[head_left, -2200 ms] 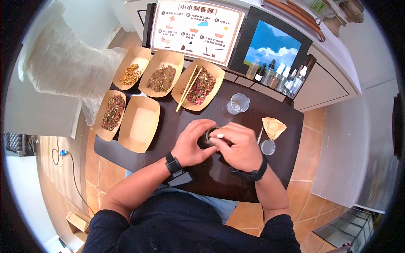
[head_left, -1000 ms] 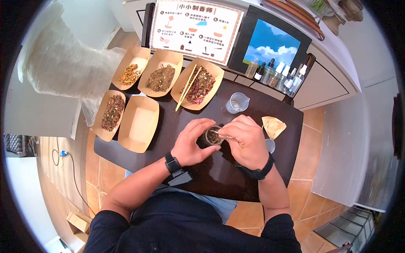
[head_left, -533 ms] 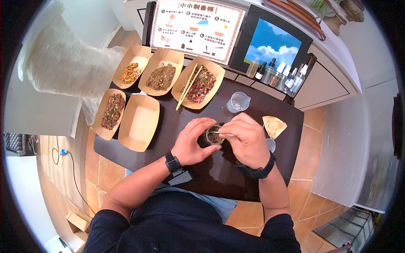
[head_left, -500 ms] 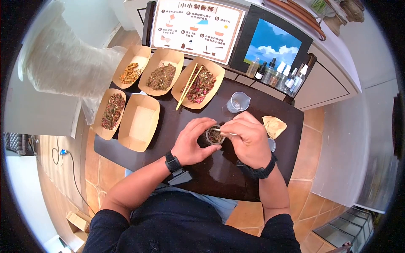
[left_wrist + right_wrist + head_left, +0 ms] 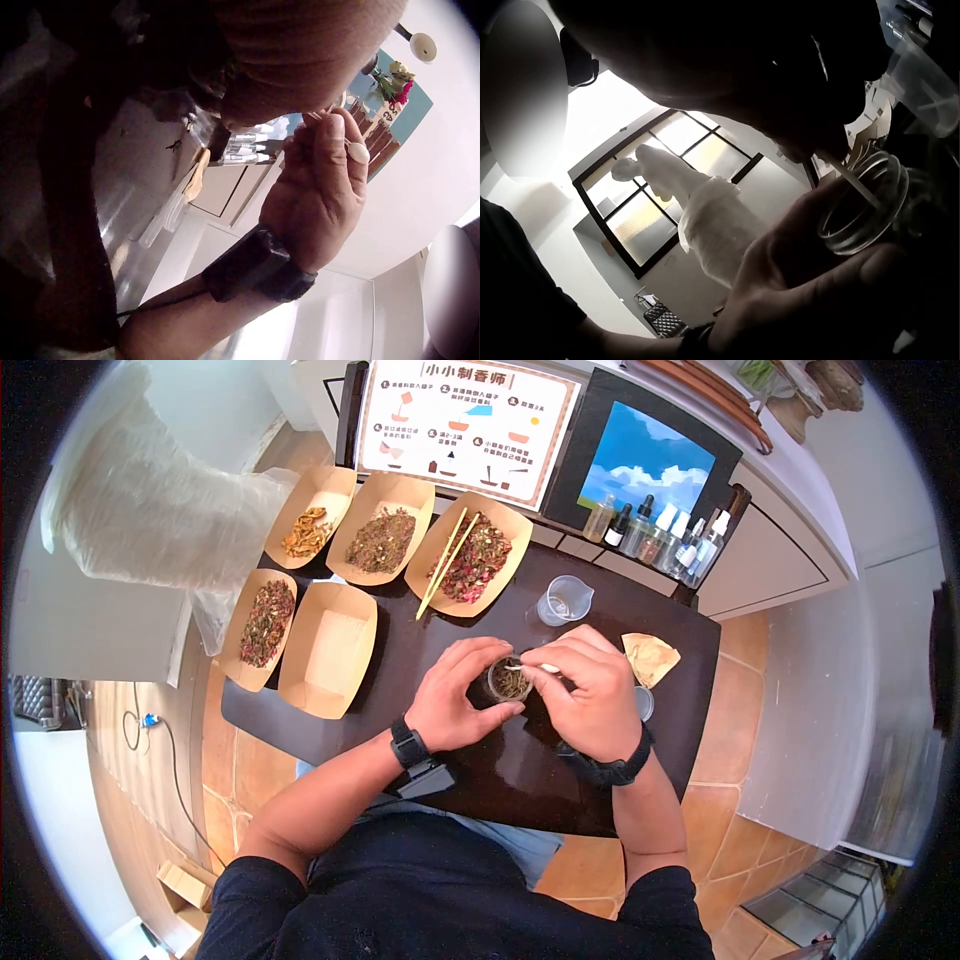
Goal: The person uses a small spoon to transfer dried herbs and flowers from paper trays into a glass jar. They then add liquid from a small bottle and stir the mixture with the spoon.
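Observation:
My left hand [image 5: 458, 698] curls its fingers and thumb round a small clear jar [image 5: 493, 682], keeping it upright on the dark table. Dried brown plant bits [image 5: 513, 678] lie inside the jar. My right hand [image 5: 592, 695] pinches a thin, pale little spoon [image 5: 358, 153] between thumb and fingers. Its rounded white end sticks out past the fingers, while the thin handle [image 5: 861, 189] slants down through the jar's mouth, as the right wrist view shows. The middle of the spoon is hidden by the fingers.
Brown paper trays [image 5: 328, 650], some with dried petals and herbs, stand at the left and back. Yellow chopsticks [image 5: 447, 563] lie across one. A clear measuring cup [image 5: 565, 600], a folded paper filter [image 5: 650, 659], a clear lid [image 5: 644, 703] and dropper bottles [image 5: 650, 540] are to the right.
My right hand has shifted right and turned from over the jar's mouth, uncovering the contents. The spoon's handle has moved about inside the jar. My left hand stays on the jar.

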A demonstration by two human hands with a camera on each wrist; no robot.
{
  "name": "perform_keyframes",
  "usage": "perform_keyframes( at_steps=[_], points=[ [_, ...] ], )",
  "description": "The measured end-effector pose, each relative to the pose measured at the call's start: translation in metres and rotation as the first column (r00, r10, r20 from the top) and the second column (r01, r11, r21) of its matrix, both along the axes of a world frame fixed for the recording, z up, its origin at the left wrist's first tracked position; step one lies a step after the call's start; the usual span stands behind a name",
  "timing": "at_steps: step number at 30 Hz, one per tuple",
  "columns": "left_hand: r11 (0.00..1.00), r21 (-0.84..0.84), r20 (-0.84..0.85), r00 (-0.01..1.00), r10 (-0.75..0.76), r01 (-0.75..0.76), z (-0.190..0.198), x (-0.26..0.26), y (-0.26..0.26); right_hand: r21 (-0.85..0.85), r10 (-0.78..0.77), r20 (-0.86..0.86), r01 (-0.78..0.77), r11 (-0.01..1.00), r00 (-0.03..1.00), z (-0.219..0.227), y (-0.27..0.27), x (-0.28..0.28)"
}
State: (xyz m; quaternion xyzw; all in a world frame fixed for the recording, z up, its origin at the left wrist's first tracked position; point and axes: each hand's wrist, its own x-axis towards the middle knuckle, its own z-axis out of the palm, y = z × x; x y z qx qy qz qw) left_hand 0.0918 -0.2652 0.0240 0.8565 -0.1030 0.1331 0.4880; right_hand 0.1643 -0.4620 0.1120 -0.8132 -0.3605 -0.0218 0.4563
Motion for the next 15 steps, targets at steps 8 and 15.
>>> perform_keyframes(
  at_steps=[8, 15],
  points=[
    [1.0, 0.015, 0.002, 1.0, -0.009, 0.009, 0.0, 0.0, 0.0, -0.093, 0.024, 0.002, -0.024, 0.995, 1.0, -0.014, 0.0, 0.003],
    [1.0, 0.01, 0.009, 1.0, -0.005, 0.005, -0.002, 0.0, 0.001, 0.023, -0.063, -0.1, 0.066, 0.998, 0.993, 0.008, -0.004, 0.001]
  ],
)
